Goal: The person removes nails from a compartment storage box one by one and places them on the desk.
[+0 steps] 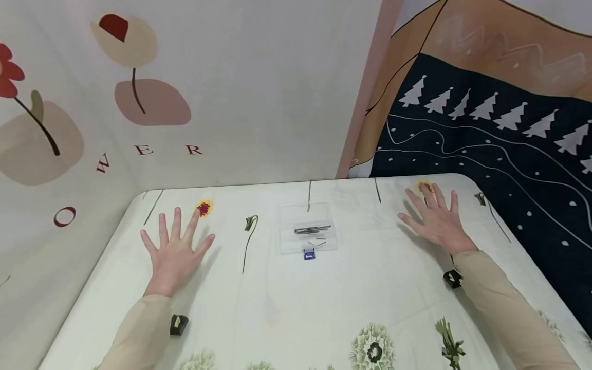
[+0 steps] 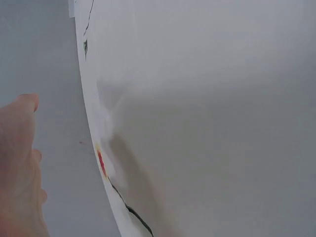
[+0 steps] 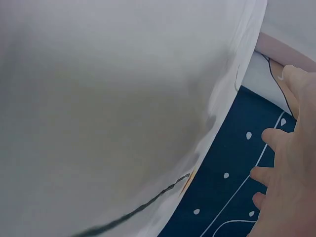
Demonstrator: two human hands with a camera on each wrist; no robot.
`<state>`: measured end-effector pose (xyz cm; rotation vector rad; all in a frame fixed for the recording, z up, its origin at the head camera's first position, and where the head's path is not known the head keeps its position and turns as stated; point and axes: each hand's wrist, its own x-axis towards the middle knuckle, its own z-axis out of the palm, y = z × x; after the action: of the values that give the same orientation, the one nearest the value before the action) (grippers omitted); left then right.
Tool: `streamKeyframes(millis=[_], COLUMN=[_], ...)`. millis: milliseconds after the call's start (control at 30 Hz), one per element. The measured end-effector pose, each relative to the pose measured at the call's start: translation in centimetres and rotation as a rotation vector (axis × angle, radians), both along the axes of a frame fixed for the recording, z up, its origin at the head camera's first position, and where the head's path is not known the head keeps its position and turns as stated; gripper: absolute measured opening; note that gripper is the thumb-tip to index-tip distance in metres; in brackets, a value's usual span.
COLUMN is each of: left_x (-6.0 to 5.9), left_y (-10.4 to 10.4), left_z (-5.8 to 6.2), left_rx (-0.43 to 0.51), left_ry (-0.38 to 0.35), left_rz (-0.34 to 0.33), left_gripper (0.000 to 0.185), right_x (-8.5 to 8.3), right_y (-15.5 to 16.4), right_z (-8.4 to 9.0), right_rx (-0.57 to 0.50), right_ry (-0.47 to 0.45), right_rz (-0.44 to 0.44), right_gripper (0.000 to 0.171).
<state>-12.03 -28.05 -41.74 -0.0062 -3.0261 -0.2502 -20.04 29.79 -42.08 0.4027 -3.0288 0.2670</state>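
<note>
Centrally, on a flower-print desk (image 1: 314,303), a shallow clear plastic case (image 1: 319,216) is seen. Slender dark metal rods (image 1: 312,230) are bunched across its middle; a few shorter metal pins (image 1: 317,242) are scattered at about five o'clock of them. A blue tab (image 1: 309,254) is set at the six o'clock edge. Whether the case is fastened cannot be told. Left hand (image 1: 174,257) noted just below nine o'clock of the case, right hand (image 1: 438,218) at three; both well apart from it. Grip wide on each: fingers splayed, nothing held, apparently raised above the desk. Case judged light, stiff, slick, perhaps brittle; best taken gently by its three and nine o'clock edges and held level, since loose metal could slide or roll. Pins would be better pinched singly.
</note>
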Motion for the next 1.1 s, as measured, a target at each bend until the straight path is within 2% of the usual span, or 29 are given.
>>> streamKeyframes(millis=[167,367,633,800,1000,1100], left_x=[-0.3,-1.1,-2.9,-3.6,-3.8,-3.9], left_y=[0.5,2.3,6.9,9.6,12.1,13.0], left_z=[-0.6,-1.3,-1.1,-1.1,-1.6,-1.8], left_rx=[0.004,0.011,-0.030,-0.045,-0.001,0.073], left_ry=[0.005,-0.022,-0.056,-0.068,-0.120,-0.169], left_rz=[-0.018,-0.064,-0.168,-0.239,-0.318,-0.353], left_gripper=[0.077,0.077,0.074,0.073,0.075,0.077], right_x=[-0.2,-0.5,-1.1,-1.4,-1.5,-1.4], right_y=[-0.5,-1.6,-4.3,-6.4,-8.7,-9.9], right_z=[-0.1,0.0,0.4,0.1,-0.4,-0.6], right_rx=[0.007,0.003,0.002,0.004,-0.046,-0.070], right_ry=[-0.008,-0.018,-0.008,-0.008,-0.015,-0.039], right_rz=[0.008,0.031,0.077,0.131,0.222,0.274], right_gripper=[0.078,0.076,0.075,0.073,0.067,0.064])
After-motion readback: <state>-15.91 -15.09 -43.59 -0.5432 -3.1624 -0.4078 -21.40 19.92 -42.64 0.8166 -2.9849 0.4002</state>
